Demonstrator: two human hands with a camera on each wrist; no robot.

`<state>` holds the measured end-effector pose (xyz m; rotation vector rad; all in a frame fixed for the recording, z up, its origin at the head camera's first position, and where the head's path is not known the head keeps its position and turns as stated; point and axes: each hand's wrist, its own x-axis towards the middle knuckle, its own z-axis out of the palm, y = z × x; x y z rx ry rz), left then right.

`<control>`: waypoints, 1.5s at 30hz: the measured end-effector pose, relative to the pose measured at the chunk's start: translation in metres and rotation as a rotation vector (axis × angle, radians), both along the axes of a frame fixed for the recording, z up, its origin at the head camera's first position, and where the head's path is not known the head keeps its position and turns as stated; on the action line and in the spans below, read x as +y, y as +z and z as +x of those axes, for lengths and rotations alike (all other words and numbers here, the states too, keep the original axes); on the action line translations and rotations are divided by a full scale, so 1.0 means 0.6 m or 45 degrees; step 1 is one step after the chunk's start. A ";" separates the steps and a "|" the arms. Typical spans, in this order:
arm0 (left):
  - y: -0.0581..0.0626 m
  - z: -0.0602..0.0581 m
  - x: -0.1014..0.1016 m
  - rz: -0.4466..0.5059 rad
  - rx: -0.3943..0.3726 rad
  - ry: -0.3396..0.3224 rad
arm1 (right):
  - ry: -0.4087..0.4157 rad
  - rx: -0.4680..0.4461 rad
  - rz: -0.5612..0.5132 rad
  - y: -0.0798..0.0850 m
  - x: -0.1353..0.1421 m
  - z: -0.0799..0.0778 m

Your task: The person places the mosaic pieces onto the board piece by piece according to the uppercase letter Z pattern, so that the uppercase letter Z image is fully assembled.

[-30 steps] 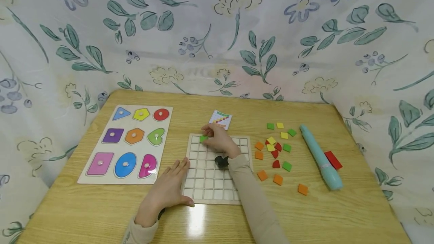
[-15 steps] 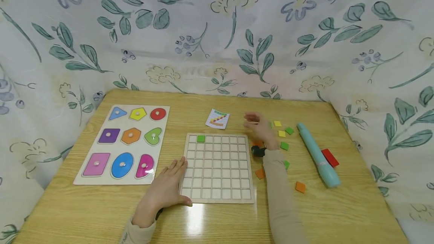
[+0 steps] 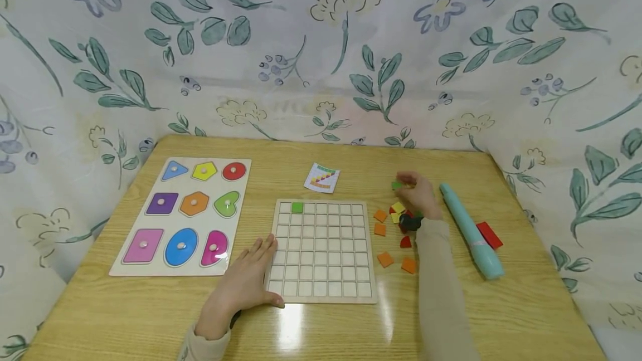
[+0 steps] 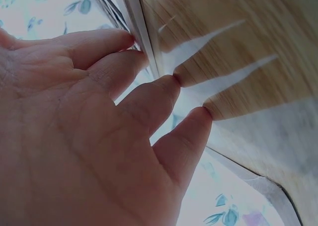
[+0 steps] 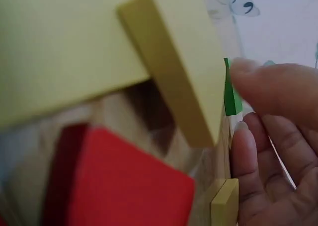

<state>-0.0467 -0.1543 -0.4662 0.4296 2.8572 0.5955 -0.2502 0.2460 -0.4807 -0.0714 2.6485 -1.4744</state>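
A wooden grid board (image 3: 321, 299) lies at the table's centre, with one green square tile (image 3: 297, 206) in its top row. My left hand (image 3: 246, 280) rests flat at the board's left edge, fingers spread; the left wrist view shows its fingertips (image 4: 194, 119) against the wooden surface. Out to the right, my right hand (image 3: 418, 194) pinches another green tile (image 3: 397, 185) at the far side of the loose pieces. In the right wrist view the thumb meets this green tile (image 5: 232, 89), beside close-up yellow tiles (image 5: 179, 72) and a red piece (image 5: 131, 179).
Orange tiles (image 3: 385, 259) and a red quarter piece (image 3: 405, 242) lie right of the board. A small pattern card (image 3: 322, 177) sits behind it. At left is a shape puzzle (image 3: 118, 268); at right, a turquoise tapered object (image 3: 471, 230) and a red block (image 3: 489, 235).
My right hand has let go of the green tile on the board and moved right to another green tile among the loose pieces. The left hand has stayed at the board's edge.
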 end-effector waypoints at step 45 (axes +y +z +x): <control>-0.004 -0.002 -0.001 -0.019 0.018 -0.025 | 0.387 0.005 -0.032 0.033 -0.259 0.065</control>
